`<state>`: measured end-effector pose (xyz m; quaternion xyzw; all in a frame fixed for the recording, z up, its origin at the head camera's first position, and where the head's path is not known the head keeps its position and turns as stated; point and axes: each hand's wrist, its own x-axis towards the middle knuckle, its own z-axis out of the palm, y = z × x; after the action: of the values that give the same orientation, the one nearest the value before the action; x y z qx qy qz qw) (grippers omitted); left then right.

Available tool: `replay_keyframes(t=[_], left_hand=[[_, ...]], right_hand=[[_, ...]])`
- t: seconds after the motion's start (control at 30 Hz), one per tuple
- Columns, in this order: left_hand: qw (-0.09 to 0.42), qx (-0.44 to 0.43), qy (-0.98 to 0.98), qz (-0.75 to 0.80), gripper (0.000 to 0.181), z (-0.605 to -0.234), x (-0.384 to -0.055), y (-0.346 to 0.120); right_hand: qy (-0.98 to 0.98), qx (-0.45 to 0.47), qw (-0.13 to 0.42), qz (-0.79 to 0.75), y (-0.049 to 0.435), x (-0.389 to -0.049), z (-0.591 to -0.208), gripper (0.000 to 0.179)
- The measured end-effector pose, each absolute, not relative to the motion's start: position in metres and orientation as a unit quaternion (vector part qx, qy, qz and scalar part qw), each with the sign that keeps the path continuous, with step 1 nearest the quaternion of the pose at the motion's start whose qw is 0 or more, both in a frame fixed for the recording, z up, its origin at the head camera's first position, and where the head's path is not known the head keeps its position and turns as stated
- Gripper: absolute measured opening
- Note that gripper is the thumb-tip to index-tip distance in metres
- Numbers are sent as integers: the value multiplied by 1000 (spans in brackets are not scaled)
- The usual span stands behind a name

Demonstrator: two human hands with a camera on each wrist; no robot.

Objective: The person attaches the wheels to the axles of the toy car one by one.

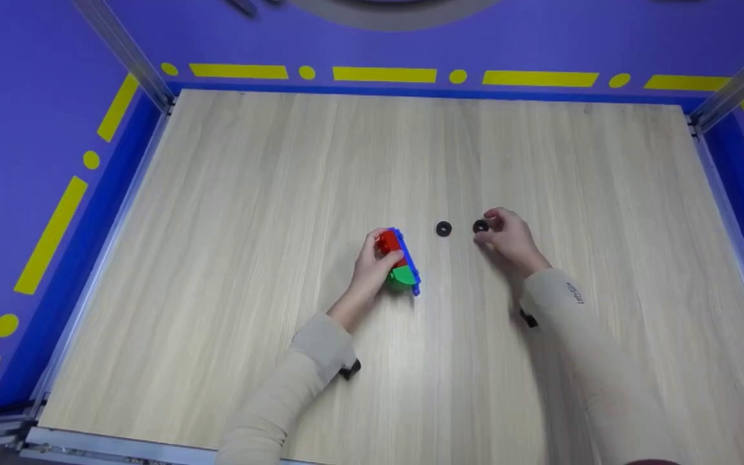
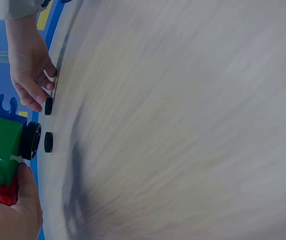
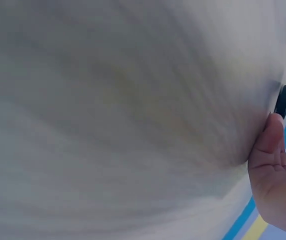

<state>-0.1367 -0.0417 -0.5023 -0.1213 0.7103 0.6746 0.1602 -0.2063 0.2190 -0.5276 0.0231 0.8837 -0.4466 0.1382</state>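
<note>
My left hand (image 1: 372, 261) grips a toy vehicle made of building blocks, thumb across its red block (image 1: 390, 241). A rounded green block (image 1: 402, 276) sits at the near end, along a blue base (image 1: 409, 255) turned to the right. In the left wrist view, a black wheel (image 2: 31, 140) is on the vehicle's side and a blue hook (image 2: 6, 109) stands at its end. My right hand (image 1: 511, 237) reaches low around a small black wheel (image 1: 476, 223) lying flat on the table, thumb tip right at its edge, fingers loosely bent.
A second black wheel (image 1: 438, 229) lies flat on the wooden table (image 1: 281, 194), between the vehicle and my right hand. Blue panels with yellow marks (image 1: 385, 75) border the table at the back and sides. Metal rails (image 1: 120, 200) run along its edges.
</note>
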Motion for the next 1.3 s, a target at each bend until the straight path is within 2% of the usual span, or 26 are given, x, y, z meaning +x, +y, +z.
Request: replay_keyframes(t=[0.23,0.5,1.3], left_hand=[[150,-122,723,663,52,-508,-137,-41],[154,-124,724,661,52,-509,-137,-40],[158,-132,718,665,51,-506,-136,-40]], right_hand=[[914,-16,115,-389,215,-205,-525,40],[925,-18,126,-359,217,-210,-530,35],[926,-16,125,-354,217,-211,-531,34]])
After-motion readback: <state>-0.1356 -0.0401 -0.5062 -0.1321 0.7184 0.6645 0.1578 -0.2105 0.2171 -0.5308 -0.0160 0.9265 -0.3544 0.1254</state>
